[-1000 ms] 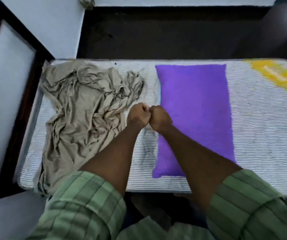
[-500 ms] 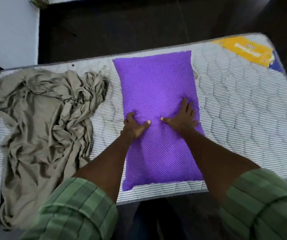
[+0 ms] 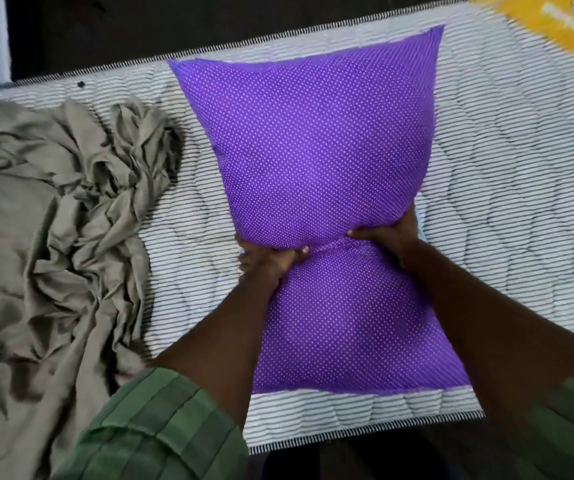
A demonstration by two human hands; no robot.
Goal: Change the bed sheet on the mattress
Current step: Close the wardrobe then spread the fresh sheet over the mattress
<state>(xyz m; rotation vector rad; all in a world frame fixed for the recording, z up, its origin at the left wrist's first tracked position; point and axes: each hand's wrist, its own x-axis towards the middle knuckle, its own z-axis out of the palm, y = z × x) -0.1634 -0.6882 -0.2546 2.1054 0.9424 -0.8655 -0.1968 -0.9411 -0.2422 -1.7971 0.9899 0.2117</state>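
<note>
Squeezing the purple pillow at mid-length, both hands' grip clenched; sheet lies left.

Light's pretty soft and even, daylight-ish, no harsh glare. The purple pillow stays fairly sharp, but the yellow label top right is smeared by motion blur, and the grey sheet looks streaky. Wide-angle lens probably bends the mattress edges. Floor behind is dark.
</note>
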